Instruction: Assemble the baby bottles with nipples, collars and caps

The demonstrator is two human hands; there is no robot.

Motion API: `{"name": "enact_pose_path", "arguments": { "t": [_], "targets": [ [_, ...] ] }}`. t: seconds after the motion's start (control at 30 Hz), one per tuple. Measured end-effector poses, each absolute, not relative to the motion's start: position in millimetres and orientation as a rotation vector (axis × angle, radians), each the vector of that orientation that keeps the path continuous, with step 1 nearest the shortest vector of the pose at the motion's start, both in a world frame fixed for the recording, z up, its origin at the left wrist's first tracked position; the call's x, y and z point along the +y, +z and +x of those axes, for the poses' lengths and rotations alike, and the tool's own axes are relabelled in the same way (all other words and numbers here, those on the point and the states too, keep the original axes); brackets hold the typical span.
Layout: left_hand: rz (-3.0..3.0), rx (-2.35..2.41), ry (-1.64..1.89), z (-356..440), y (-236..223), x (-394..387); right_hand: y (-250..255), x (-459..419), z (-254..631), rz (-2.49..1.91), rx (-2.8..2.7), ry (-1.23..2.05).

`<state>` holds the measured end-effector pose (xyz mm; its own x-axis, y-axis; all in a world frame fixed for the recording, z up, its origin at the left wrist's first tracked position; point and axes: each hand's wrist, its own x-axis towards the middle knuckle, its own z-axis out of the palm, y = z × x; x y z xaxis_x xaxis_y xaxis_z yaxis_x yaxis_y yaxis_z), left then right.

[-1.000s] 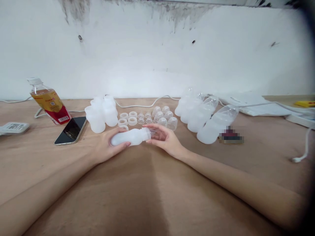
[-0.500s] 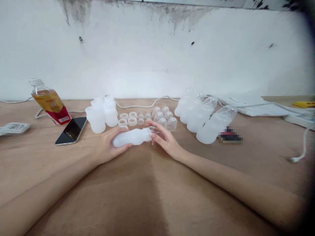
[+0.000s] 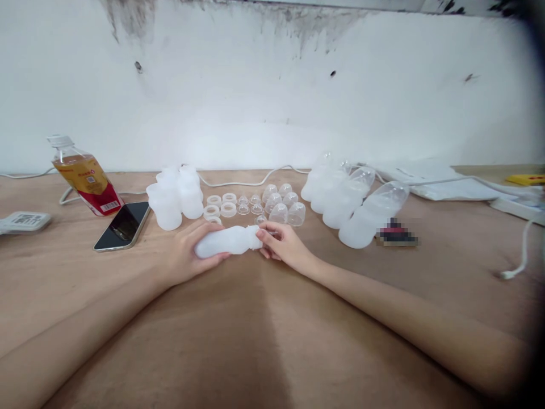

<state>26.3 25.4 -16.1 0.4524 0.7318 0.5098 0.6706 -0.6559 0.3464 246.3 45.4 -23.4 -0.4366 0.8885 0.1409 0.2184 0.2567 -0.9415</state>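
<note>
A frosted white baby bottle (image 3: 223,241) lies sideways above the table, its neck pointing right. My left hand (image 3: 185,250) is wrapped round its base end. The fingers of my right hand (image 3: 287,245) are closed on the neck end, at the collar, and they cover whatever sits at the tip. Just behind the bottle are several white collar rings (image 3: 229,209), small clear nipples (image 3: 255,209) and clear domed caps (image 3: 290,200), laid out in rows.
Several open white bottles (image 3: 168,207) stand at the left. Several capped bottles (image 3: 357,227) line up at the right. A phone (image 3: 123,226) and a drink bottle (image 3: 89,182) are farther left. A white cable (image 3: 255,184) runs along the wall.
My right fingers have closed in on the neck of the bottle from a looser, more spread pose. One small nipple behind the hand now shows. The left hand keeps its hold.
</note>
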Motion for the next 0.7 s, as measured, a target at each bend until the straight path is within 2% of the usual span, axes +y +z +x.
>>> {"name": "enact_pose_path", "arguments": {
  "t": [0.27,0.53,0.7],
  "targets": [
    [2.515,1.336,1.029,27.1,-16.7,27.6,-23.1,43.4,249.1,-0.780,-1.855,1.088],
    [2.670,1.157,0.956,28.2,-15.7,24.1,-24.7,42.7,246.7,-1.064,-1.865,1.108],
    [2.645,1.193,0.999,29.0,-13.1,24.0,-24.2,40.5,248.3,-0.926,-1.844,0.962]
  ]
}}
